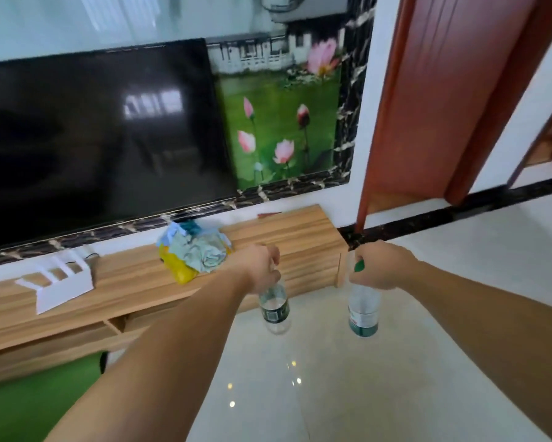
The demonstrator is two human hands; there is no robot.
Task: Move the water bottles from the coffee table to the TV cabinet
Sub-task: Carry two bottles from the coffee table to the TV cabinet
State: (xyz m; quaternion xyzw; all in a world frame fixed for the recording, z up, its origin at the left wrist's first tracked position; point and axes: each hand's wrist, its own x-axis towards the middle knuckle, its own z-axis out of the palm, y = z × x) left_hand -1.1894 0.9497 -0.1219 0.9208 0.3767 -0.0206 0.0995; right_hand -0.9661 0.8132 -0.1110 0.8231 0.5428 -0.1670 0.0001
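The left hand (262, 268) grips the dark-labelled bottle (274, 310) by its neck, the right hand (379, 267) the green-capped bottle (364, 309). Both bottles hang upright, with the TV cabinet (300, 229) ahead and nearer the left hand.

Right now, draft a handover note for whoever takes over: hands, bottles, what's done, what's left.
Left hand grips the dark-label bottle by its neck.
Right hand grips the green-cap bottle by its top.
Both bottles hang above the floor, in front of the TV cabinet.
Done: both picked up.
Left: stand them on the cabinet's bare wood, right of the cloth bundle.
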